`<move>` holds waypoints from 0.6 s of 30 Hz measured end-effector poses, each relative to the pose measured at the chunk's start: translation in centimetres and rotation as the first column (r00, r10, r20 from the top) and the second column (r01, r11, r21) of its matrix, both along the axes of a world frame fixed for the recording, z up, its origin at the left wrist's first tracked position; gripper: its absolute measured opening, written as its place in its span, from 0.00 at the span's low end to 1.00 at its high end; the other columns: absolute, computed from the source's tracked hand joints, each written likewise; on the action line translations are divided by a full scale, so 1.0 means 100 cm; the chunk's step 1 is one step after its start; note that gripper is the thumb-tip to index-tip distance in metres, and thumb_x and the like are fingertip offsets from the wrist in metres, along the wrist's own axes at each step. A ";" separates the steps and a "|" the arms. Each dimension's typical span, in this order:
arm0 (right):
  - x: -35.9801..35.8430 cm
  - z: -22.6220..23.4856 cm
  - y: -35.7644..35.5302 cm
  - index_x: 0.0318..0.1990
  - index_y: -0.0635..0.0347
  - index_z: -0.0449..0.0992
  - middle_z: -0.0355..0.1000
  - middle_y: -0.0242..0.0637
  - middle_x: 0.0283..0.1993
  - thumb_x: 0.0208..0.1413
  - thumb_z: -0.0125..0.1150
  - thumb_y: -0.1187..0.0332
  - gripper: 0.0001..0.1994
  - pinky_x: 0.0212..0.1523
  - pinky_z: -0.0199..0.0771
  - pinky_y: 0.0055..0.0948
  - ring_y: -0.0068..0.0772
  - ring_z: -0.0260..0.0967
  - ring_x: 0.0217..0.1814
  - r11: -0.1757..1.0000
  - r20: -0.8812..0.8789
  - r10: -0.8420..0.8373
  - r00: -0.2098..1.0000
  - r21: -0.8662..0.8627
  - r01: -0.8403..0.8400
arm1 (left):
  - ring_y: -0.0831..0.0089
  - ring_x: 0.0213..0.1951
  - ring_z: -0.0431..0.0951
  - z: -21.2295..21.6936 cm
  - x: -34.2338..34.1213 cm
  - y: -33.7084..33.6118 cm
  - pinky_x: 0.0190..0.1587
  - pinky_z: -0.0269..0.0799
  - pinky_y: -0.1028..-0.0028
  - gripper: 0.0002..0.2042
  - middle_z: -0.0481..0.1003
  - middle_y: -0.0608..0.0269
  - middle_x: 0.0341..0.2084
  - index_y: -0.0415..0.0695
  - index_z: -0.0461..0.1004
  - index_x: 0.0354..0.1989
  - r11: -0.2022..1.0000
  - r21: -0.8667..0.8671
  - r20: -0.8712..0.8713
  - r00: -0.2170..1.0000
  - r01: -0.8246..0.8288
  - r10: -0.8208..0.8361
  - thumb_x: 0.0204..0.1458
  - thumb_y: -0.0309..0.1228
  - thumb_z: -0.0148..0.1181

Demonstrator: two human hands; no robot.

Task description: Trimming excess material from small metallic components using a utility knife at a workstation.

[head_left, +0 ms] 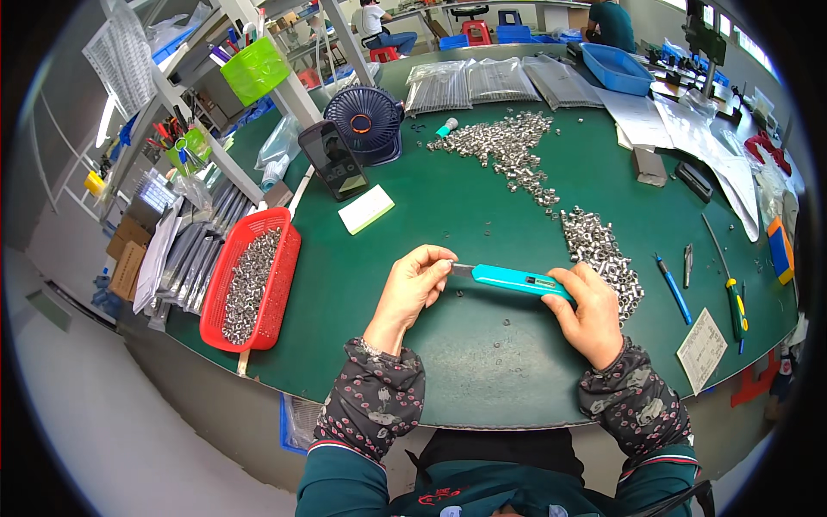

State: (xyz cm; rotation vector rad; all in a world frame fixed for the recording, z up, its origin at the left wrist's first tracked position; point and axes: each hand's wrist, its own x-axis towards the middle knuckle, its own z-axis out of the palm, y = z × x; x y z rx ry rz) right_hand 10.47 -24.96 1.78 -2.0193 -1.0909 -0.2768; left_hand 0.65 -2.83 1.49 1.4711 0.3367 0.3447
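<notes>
right hand (593, 312) clamped round a turquoise utility knife (515, 278) held over the green table (448, 215); left hand (412, 284) pinches its blade tip. blade is likely being adjusted; next needs careful fingers clear of the edge.

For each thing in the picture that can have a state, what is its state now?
Utility knife: blade out at its left end, held level above the table.
Left hand: fingertips at the blade end of the knife.
Right hand: closed around the handle of the knife.
Red basket: holds small metal parts, not full.
Phone: propped upright, screen dark.
Small fan: standing; cannot tell if it runs.
Blue bin: open; contents not visible.
</notes>
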 end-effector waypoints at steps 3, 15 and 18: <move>0.000 0.000 0.000 0.33 0.61 0.70 0.60 0.37 0.24 0.40 0.60 0.68 0.12 0.25 0.61 0.33 0.37 0.61 0.26 1.000 0.047 0.000 0.999 0.006 0.000 | 0.88 0.14 0.58 -0.002 -0.002 0.003 0.13 0.53 0.89 0.07 0.63 0.71 0.16 0.38 0.68 0.31 1.000 -0.004 -0.022 1.000 0.022 -0.022 0.52 0.30 0.49; 0.000 0.004 0.002 0.35 0.61 0.69 0.60 0.38 0.27 0.33 0.63 0.73 0.16 0.26 0.62 0.32 0.38 0.61 0.28 0.998 0.231 -0.007 0.973 0.066 -0.008 | 0.88 0.16 0.58 -0.009 0.000 0.009 0.13 0.51 0.88 0.09 0.62 0.70 0.18 0.40 0.66 0.29 0.990 -0.105 -0.033 0.994 0.099 -0.103 0.53 0.34 0.49; -0.001 0.005 0.002 0.34 0.61 0.69 0.60 0.38 0.27 0.32 0.63 0.74 0.17 0.26 0.62 0.32 0.38 0.61 0.28 0.996 0.271 -0.010 0.963 0.086 -0.014 | 0.87 0.16 0.58 -0.012 -0.001 0.011 0.13 0.52 0.88 0.11 0.63 0.70 0.18 0.41 0.65 0.27 0.973 -0.176 -0.004 0.988 0.149 -0.152 0.53 0.36 0.47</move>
